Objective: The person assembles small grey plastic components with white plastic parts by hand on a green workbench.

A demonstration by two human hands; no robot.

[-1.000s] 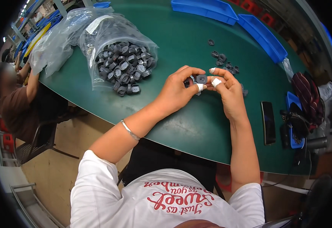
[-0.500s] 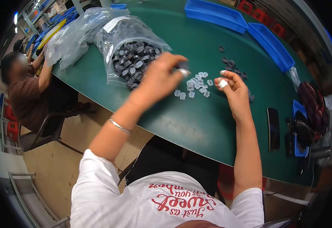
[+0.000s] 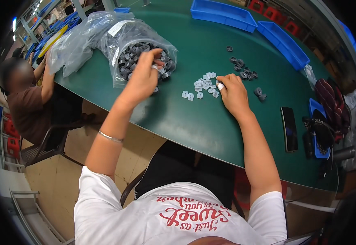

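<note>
Your left hand (image 3: 143, 77) reached over the open clear bag (image 3: 135, 49) of dark round parts (image 3: 139, 53) at the far left of the green table (image 3: 186, 118), its grip pressed together at the fingertips, though you could not tell what it pinched, if anything. Your right hand (image 3: 233, 92) lay on the table at the near edge of the small white pieces (image 3: 204, 83), its grip closed with a taped fingertip touching one of them. More dark parts (image 3: 243, 69) sat scattered just beyond, two blue trays (image 3: 251, 24) stood farther back, and a phone (image 3: 289, 128) lay to your right.
</note>
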